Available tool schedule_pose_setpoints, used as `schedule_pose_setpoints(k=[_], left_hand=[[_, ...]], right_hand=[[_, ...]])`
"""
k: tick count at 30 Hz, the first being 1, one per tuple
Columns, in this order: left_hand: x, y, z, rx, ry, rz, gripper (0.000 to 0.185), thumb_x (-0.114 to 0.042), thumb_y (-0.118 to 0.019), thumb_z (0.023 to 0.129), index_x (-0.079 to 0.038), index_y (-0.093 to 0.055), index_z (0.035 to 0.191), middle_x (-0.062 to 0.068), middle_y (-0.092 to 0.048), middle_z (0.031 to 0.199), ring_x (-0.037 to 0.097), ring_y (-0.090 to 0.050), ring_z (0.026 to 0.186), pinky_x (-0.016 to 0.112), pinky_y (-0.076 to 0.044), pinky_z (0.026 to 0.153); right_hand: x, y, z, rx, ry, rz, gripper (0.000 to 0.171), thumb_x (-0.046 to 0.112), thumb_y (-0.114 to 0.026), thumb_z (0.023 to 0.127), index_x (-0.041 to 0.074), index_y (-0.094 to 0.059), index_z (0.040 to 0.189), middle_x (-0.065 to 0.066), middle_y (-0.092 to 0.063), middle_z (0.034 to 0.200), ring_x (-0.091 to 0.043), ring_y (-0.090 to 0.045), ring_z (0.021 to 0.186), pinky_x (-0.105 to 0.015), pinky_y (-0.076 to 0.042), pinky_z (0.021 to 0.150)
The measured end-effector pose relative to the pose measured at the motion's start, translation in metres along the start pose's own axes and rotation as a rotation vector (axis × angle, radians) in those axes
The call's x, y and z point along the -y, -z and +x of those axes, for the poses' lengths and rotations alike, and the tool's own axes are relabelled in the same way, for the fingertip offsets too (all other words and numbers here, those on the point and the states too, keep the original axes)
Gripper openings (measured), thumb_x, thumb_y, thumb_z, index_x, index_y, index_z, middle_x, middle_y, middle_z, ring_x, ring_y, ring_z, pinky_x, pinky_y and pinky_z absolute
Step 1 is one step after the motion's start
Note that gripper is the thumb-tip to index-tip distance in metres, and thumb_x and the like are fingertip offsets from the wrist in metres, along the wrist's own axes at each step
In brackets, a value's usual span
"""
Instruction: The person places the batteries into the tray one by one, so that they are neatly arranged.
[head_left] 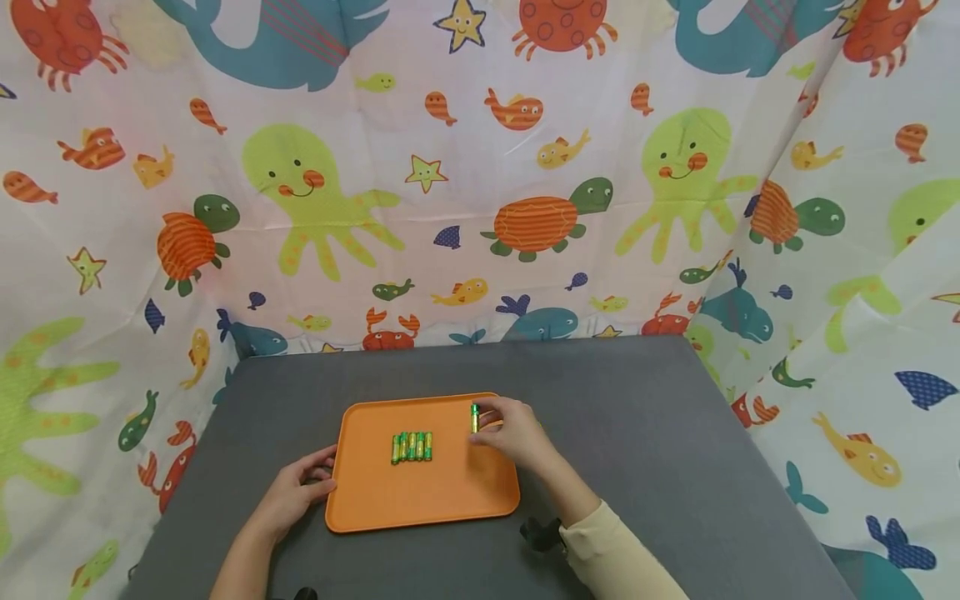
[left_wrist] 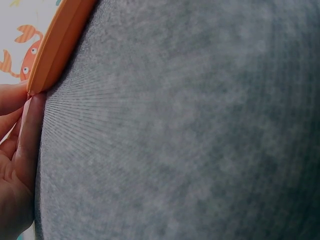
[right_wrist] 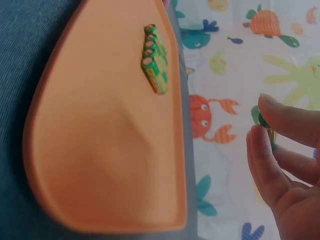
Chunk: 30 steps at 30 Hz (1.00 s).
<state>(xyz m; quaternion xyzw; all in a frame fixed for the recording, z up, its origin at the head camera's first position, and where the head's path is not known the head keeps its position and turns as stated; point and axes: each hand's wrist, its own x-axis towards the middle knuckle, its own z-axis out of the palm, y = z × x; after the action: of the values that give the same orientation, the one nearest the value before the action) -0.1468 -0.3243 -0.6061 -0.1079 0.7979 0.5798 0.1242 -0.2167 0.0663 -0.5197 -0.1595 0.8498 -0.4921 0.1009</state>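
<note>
Orange plastic fills my head view: a tray (head_left: pixel 390 500) sits on the grey worktop (head_left: pixel 660 433), five green batteries (head_left: pixel 412 446) lined up side by side on it. The right hand (head_left: pixel 517 433) pinches a sixth battery (head_left: pixel 474 417) upright over the tray's far right corner; the left hand (head_left: pixel 296 492) rests at the tray's left edge.

Left wrist: I see straight fingers (left_wrist: pixel 27 135) touching the tray's rim (left_wrist: pixel 57 45), grip relaxed, nothing clamped.

Right wrist: fingertips (right_wrist: pixel 265 145) close on the battery (right_wrist: pixel 263 121), mostly hidden, while the row (right_wrist: pixel 156 59) lies on the tray (right_wrist: pixel 110 150), well apart.
</note>
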Motion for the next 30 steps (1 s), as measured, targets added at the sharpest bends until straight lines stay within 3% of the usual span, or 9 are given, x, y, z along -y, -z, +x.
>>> schedule_pose_setpoints(k=[12, 18, 24, 30], left_hand=[[0.000, -0.001, 0.000, -0.009, 0.020, 0.007, 0.063, -0.009, -0.070, 0.094, -0.011, -0.046, 0.152, 0.015, -0.052, 0.132, 0.025, -0.055, 0.103, 0.029, -0.056, 0.078], [0.000, 0.000, 0.000, -0.003, 0.027, 0.004, 0.063, -0.009, -0.070, 0.094, -0.011, -0.045, 0.152, 0.015, -0.051, 0.132, 0.024, -0.054, 0.103, 0.029, -0.056, 0.078], [0.001, 0.002, 0.002, -0.002, 0.019, 0.004, 0.063, -0.008, -0.070, 0.094, -0.013, -0.046, 0.152, 0.014, -0.051, 0.133, 0.024, -0.055, 0.104, 0.029, -0.056, 0.079], [0.002, 0.001, 0.002, -0.009, 0.008, 0.016, 0.063, -0.007, -0.070, 0.094, -0.012, -0.045, 0.152, 0.015, -0.051, 0.133, 0.025, -0.056, 0.104, 0.028, -0.056, 0.078]], right_hand=[[-0.009, -0.035, 0.027, 0.038, -0.012, 0.013, 0.059, 0.018, -0.085, 0.081, 0.010, -0.064, 0.135, -0.007, -0.070, 0.115, -0.023, -0.068, 0.101, -0.033, -0.058, 0.076], [-0.011, -0.052, 0.031, 0.061, -0.021, -0.016, 0.060, 0.011, -0.085, 0.080, 0.005, -0.063, 0.136, -0.008, -0.067, 0.124, -0.024, -0.067, 0.100, -0.032, -0.057, 0.076], [-0.015, -0.066, 0.037, 0.079, -0.027, -0.063, 0.059, 0.010, -0.086, 0.079, 0.003, -0.064, 0.134, -0.006, -0.068, 0.114, -0.017, -0.066, 0.091, -0.032, -0.056, 0.077], [-0.020, -0.079, 0.043, 0.111, -0.031, -0.151, 0.064, 0.012, -0.088, 0.078, 0.002, -0.063, 0.135, -0.001, -0.067, 0.086, -0.009, -0.058, 0.075, -0.031, -0.053, 0.076]])
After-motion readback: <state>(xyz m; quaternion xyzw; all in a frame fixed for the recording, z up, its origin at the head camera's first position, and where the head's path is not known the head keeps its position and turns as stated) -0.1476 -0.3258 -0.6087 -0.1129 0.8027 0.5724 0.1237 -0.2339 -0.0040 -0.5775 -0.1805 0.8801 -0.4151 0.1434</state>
